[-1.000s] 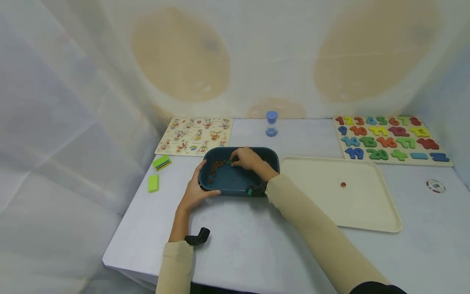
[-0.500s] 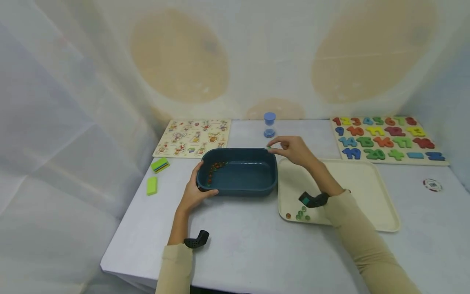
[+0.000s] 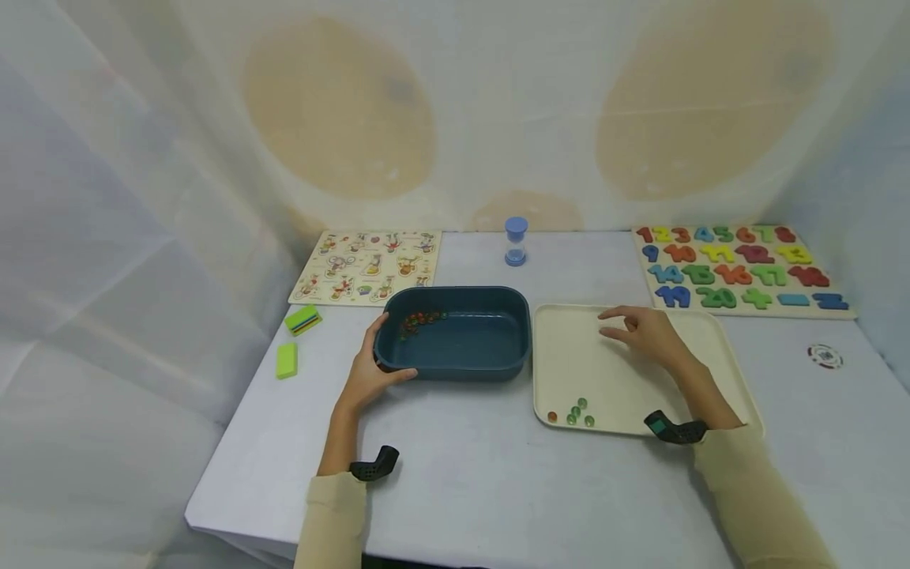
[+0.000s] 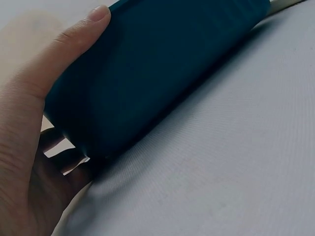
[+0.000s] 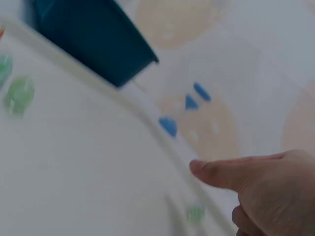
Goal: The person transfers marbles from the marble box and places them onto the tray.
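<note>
My left hand (image 3: 366,375) grips the left end of a dark teal plastic basin (image 3: 469,373), thumb along the front wall and fingers round the side. In the left wrist view, the fingers (image 4: 66,157) curl at the basin's lower corner. Orange-brown and green glass marbles (image 3: 419,321) lie along the basin's left side. My right hand (image 3: 654,338) hovers over a cream tray (image 3: 640,395), thumb and index finger apart. Beneath it, in the right wrist view, is a blurred green marble (image 5: 195,213); whether it touches the tray I cannot tell.
Several green marbles (image 3: 581,403) and an orange one (image 3: 552,416) lie in the tray's front left corner. Behind stand a blue sand timer (image 3: 515,241), a picture puzzle board (image 3: 366,269) and a number puzzle (image 3: 739,273). Green sponge-like blocks (image 3: 287,360) are left, a poker chip (image 3: 825,356) right.
The right hand has gone from inside the basin, pinching a small green marble, rightward over the tray, where its fingertips have parted. Marbles in the basin have shifted slightly. The left hand keeps its hold.
</note>
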The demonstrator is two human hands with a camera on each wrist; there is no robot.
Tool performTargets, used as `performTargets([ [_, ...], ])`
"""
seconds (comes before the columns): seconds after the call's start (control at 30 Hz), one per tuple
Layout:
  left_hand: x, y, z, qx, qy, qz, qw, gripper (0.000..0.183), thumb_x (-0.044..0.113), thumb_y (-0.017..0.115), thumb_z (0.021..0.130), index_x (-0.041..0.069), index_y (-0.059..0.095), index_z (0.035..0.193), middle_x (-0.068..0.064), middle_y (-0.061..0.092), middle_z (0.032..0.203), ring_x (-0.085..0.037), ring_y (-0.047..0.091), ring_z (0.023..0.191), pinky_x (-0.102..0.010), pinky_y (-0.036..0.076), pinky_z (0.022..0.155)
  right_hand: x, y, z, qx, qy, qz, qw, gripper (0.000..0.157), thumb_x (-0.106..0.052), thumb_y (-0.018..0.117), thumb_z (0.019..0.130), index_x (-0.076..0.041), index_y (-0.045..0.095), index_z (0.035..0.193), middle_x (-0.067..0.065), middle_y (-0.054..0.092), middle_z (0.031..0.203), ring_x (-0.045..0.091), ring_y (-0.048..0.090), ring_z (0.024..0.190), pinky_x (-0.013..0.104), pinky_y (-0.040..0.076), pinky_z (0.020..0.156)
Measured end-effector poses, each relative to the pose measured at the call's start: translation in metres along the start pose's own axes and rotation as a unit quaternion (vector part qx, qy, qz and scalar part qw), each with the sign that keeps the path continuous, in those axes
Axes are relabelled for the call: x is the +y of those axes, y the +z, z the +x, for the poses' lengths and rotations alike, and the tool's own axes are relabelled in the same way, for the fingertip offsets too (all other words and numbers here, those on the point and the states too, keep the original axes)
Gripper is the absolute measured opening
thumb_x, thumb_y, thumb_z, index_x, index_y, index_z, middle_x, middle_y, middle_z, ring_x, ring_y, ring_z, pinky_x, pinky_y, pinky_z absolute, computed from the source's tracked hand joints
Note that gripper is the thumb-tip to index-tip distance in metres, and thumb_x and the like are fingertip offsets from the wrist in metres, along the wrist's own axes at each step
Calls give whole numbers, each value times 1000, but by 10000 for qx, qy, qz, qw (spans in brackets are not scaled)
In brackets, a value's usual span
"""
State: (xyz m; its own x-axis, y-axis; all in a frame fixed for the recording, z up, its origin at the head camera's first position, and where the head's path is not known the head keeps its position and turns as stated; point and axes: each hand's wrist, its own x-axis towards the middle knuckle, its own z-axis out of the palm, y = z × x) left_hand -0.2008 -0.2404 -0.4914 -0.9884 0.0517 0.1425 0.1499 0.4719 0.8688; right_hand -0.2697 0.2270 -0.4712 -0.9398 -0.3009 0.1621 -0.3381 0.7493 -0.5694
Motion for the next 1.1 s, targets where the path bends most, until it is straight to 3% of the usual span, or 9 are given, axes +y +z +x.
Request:
performTargets([
  [0.1, 0, 0, 0, 0, 1, -24, 10000, 103, 35, 82, 60, 40, 17, 140, 5, 21, 147, -26, 21, 134, -56, 23, 101, -35, 4, 18, 343, -472, 347, 9977, 32, -35, 65, 81, -13, 67, 105, -1, 34, 53, 14, 31, 48, 26, 26, 44],
  [0.23, 0, 0, 0, -8, -14, -17, 10000, 102, 35, 82, 61, 40, 17, 139, 3, 21, 147, -27, 21, 133, -56, 24, 101, -90, 17, 52, 372, -1252, 652, 9893, 29, -30, 67, 80, -13, 68, 103, -3, 32, 49, 13, 28, 45, 26, 25, 44],
  [0.37, 0, 0, 0, 34, -75, 14, 10000, 102, 36, 82, 60, 41, 18, 139, 2, 21, 147, -27, 23, 133, -56, 24, 100, -134, 40, 86, -90, -1688, 766, 9826, 26, -24, 68, 79, -13, 68, 102, -4, 30, 46, 12, 25, 42, 26, 24, 44],
  [0.47, 0, 0, 0, 57, -105, 40, 9999, 103, 37, 82, 59, 40, 18, 139, 2, 21, 147, -27, 23, 133, -56, 24, 100, -153, 61, 105, -636, -1615, 734, 9821, 25, -21, 68, 79, -13, 69, 102, -4, 30, 46, 12, 24, 42, 25, 25, 46],
  [0.63, 0, 0, 0, 3, -146, 27, 9999, 102, 34, 82, 60, 39, 17, 140, 3, 20, 147, -26, 21, 133, -55, 23, 101, -164, 90, 123, -1397, -1498, 340, 9782, 27, -21, 67, 81, -13, 67, 106, 0, 38, 46, 10, 27, 42, 23, 26, 45],
  [0.73, 4, 0, -1, -41, -190, 16, 9998, 103, 32, 83, 60, 36, 17, 141, 2, 20, 147, -26, 21, 134, -55, 23, 101, -164, 103, 129, -1658, -1487, 37, 9749, 28, -23, 66, 81, -14, 66, 108, 4, 57, 62, 9, 32, 44, 22, 29, 46],
  [0.8, 9, -1, -3, -79, -182, -1, 9998, 104, 30, 83, 61, 32, 17, 142, 0, 19, 148, -27, 21, 133, -55, 24, 101, -163, 110, 131, -1751, -1454, -185, 9736, 28, -24, 67, 81, -14, 66, 108, 4, 65, 80, 9, 37, 48, 22, 33, 49],
  [0.9, 20, -2, -6, -116, -122, 28, 9999, 103, 27, 82, 62, 25, 17, 143, -4, 19, 148, -30, 21, 133, -55, 25, 101, -163, 117, 133, -1802, -1398, -361, 9730, 27, -24, 68, 80, -14, 67, 106, 3, 66, 99, 10, 49, 59, 24, 41, 58],
  [1.1, 33, -3, -9, -77, -35, 144, 9999, 102, 21, 81, 64, 18, 17, 143, -10, 20, 147, -33, 23, 132, -56, 25, 100, -165, 123, 135, -1790, -1235, -418, 9752, 23, -23, 67, 81, -14, 68, 102, 1, 65, 105, 16, 60, 86, 32, 47, 77],
])
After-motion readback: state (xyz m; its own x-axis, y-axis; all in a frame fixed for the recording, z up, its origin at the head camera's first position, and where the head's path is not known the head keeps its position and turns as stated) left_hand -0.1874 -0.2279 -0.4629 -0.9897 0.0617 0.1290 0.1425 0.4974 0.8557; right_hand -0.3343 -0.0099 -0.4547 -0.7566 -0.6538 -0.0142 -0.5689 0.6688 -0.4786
